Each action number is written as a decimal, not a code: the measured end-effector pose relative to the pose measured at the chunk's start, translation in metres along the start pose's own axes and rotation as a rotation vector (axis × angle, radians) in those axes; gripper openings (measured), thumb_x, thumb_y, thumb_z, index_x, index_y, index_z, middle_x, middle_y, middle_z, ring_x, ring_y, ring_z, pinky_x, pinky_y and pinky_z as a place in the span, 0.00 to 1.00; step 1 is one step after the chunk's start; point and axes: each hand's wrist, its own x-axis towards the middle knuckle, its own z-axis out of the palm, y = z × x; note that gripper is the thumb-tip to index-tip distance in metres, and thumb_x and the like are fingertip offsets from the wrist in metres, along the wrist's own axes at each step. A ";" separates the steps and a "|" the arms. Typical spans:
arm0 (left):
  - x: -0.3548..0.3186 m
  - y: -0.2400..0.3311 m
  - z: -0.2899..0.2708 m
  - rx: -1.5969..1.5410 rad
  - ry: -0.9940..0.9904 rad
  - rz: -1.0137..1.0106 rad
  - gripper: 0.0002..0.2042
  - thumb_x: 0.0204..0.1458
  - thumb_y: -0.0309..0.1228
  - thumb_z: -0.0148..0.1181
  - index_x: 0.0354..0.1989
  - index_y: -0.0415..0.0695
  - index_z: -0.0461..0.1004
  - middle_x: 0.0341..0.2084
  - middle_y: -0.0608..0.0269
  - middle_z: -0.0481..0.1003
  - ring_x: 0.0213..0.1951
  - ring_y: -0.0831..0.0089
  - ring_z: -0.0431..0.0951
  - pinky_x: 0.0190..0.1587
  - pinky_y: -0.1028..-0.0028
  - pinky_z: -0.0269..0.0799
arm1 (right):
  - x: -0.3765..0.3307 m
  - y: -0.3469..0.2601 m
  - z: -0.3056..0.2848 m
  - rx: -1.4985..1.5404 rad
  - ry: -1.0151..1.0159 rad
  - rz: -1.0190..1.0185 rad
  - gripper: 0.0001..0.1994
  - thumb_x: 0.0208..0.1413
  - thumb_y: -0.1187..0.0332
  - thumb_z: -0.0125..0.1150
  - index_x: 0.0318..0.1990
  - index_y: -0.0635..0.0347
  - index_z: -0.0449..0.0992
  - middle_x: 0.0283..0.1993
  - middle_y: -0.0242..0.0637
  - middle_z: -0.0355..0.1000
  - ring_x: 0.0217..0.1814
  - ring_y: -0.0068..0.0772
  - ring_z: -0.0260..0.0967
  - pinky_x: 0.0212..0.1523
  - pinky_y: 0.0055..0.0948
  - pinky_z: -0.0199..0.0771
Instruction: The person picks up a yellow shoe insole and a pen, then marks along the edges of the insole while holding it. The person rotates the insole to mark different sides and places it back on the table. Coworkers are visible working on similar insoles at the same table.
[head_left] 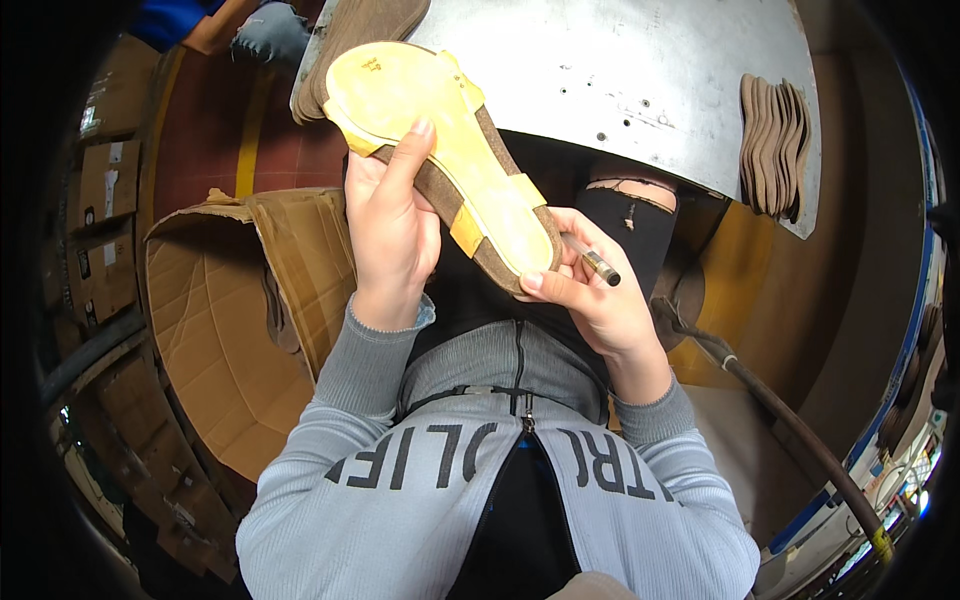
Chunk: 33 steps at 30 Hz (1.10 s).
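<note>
A shoe sole [440, 140] with a yellow template or patches on its face and a brown, cork-like edge is held up in front of me, tilted from upper left to lower right. My left hand [393, 215] grips its left side, thumb lying on the yellow face. At the narrower lower end, my right hand [595, 285] pinches the sole between thumb and fingers. A pen [592, 260] with a dark tip is tucked in that same right hand, pointing down to the right. The underside of the sole is hidden.
Ahead stands a metal table [640, 70] with small holes. Brown soles are stacked at its right [775, 145] and left [365, 30]. An open cardboard box [230, 330] sits at my left, brown pieces inside. Another person's arm [215, 25] shows at upper left. A metal pipe [800, 440] runs at right.
</note>
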 end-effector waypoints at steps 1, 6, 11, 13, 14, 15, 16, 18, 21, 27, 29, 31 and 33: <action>-0.001 0.002 0.001 0.007 0.001 0.000 0.16 0.56 0.23 0.51 0.53 0.37 0.62 0.47 0.56 0.72 0.49 0.71 0.73 0.52 0.71 0.70 | -0.001 -0.001 0.000 0.009 0.003 0.011 0.21 0.48 0.79 0.63 0.51 0.68 0.64 0.43 0.34 0.69 0.41 0.17 0.68 0.45 0.18 0.70; -0.003 0.008 0.007 0.014 -0.034 -0.010 0.16 0.56 0.24 0.51 0.53 0.37 0.62 0.47 0.55 0.72 0.49 0.71 0.73 0.52 0.70 0.70 | -0.006 0.000 -0.004 -0.017 -0.026 0.006 0.21 0.48 0.78 0.63 0.50 0.68 0.64 0.42 0.34 0.69 0.42 0.17 0.68 0.46 0.19 0.70; -0.007 0.007 0.006 0.024 -0.153 -0.027 0.17 0.56 0.24 0.52 0.54 0.37 0.61 0.47 0.55 0.71 0.49 0.70 0.73 0.53 0.69 0.69 | -0.002 -0.005 -0.014 -0.145 -0.107 0.021 0.21 0.49 0.77 0.64 0.50 0.67 0.64 0.44 0.36 0.70 0.46 0.23 0.69 0.49 0.24 0.70; -0.014 0.005 0.005 0.098 -0.190 -0.038 0.16 0.55 0.23 0.53 0.52 0.36 0.62 0.46 0.56 0.72 0.47 0.72 0.73 0.51 0.72 0.69 | 0.004 -0.016 -0.016 -0.118 -0.101 0.040 0.21 0.49 0.75 0.63 0.50 0.66 0.64 0.45 0.37 0.71 0.49 0.26 0.69 0.50 0.26 0.70; -0.018 0.004 0.004 0.131 -0.230 -0.046 0.16 0.55 0.23 0.54 0.51 0.35 0.63 0.45 0.57 0.73 0.46 0.73 0.74 0.50 0.74 0.69 | 0.006 -0.023 -0.016 -0.233 0.050 -0.004 0.19 0.53 0.70 0.61 0.51 0.67 0.64 0.48 0.42 0.71 0.50 0.30 0.69 0.52 0.28 0.69; -0.021 0.006 0.003 0.205 -0.291 -0.111 0.17 0.54 0.23 0.55 0.52 0.35 0.63 0.45 0.57 0.73 0.46 0.73 0.74 0.49 0.74 0.69 | 0.007 -0.030 -0.016 -0.207 0.089 -0.152 0.19 0.55 0.67 0.60 0.51 0.67 0.65 0.48 0.43 0.71 0.50 0.31 0.70 0.52 0.28 0.69; -0.025 0.006 0.002 0.268 -0.354 -0.181 0.18 0.54 0.24 0.56 0.52 0.35 0.63 0.45 0.57 0.73 0.46 0.73 0.73 0.49 0.73 0.69 | 0.007 -0.039 -0.016 -0.208 0.219 -0.216 0.20 0.56 0.64 0.59 0.50 0.67 0.65 0.48 0.44 0.71 0.49 0.31 0.70 0.52 0.28 0.69; -0.034 0.010 0.002 0.359 -0.506 -0.307 0.19 0.54 0.24 0.57 0.52 0.34 0.62 0.45 0.58 0.72 0.46 0.74 0.72 0.50 0.73 0.68 | 0.005 -0.052 -0.011 -0.218 0.200 -0.431 0.20 0.56 0.59 0.58 0.48 0.66 0.67 0.46 0.45 0.73 0.47 0.30 0.71 0.49 0.26 0.70; -0.045 0.014 0.002 0.403 -0.658 -0.418 0.17 0.53 0.24 0.58 0.50 0.33 0.66 0.44 0.57 0.73 0.46 0.76 0.72 0.49 0.75 0.67 | -0.002 -0.063 0.000 -0.255 0.055 -0.377 0.18 0.54 0.64 0.62 0.46 0.66 0.68 0.40 0.38 0.73 0.42 0.22 0.70 0.44 0.21 0.70; -0.050 0.017 -0.002 0.533 -0.767 -0.446 0.16 0.52 0.26 0.59 0.46 0.30 0.68 0.32 0.59 0.77 0.33 0.79 0.76 0.37 0.79 0.71 | -0.010 -0.061 0.010 -0.173 0.001 -0.273 0.11 0.54 0.70 0.61 0.42 0.66 0.72 0.36 0.33 0.73 0.39 0.17 0.69 0.41 0.18 0.70; -0.049 0.018 -0.003 0.578 -0.790 -0.450 0.17 0.51 0.26 0.60 0.46 0.30 0.67 0.31 0.59 0.77 0.31 0.79 0.76 0.36 0.79 0.72 | -0.012 -0.057 0.011 -0.165 0.031 -0.304 0.11 0.54 0.71 0.61 0.43 0.66 0.72 0.36 0.33 0.73 0.38 0.17 0.70 0.42 0.18 0.70; -0.049 0.017 -0.001 0.585 -0.801 -0.450 0.18 0.51 0.26 0.60 0.49 0.31 0.65 0.34 0.58 0.76 0.33 0.79 0.75 0.38 0.79 0.71 | -0.012 -0.053 0.010 -0.168 0.064 -0.355 0.11 0.54 0.71 0.61 0.43 0.67 0.72 0.36 0.34 0.74 0.38 0.18 0.70 0.42 0.19 0.70; -0.051 0.016 0.003 0.550 -0.792 -0.448 0.22 0.51 0.25 0.59 0.53 0.33 0.61 0.40 0.55 0.75 0.39 0.78 0.75 0.41 0.79 0.71 | -0.011 -0.051 0.009 -0.167 0.091 -0.395 0.11 0.54 0.72 0.60 0.43 0.67 0.72 0.36 0.34 0.74 0.38 0.18 0.70 0.42 0.19 0.70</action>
